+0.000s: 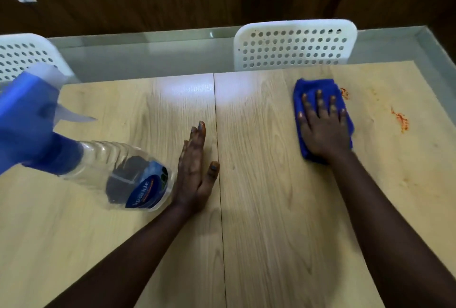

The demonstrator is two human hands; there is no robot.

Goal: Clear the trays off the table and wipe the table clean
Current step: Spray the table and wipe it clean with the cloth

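My right hand (323,127) presses flat, fingers spread, on a folded blue cloth (311,87) on the far right part of the light wooden table (271,209). Orange-red stains (401,120) smear the table just right of the cloth, with a smaller one (344,93) at the cloth's edge. My left hand (196,172) rests on the table near the middle seam with straight fingers, its edge down. A clear spray bottle (98,167) with a blue trigger head stands just left of that hand. No trays are in view.
Two white perforated chair backs stand at the table's far edge, one at the left (22,56) and one at the right (296,46). A glass partition (148,46) and a dark wooden wall lie beyond.
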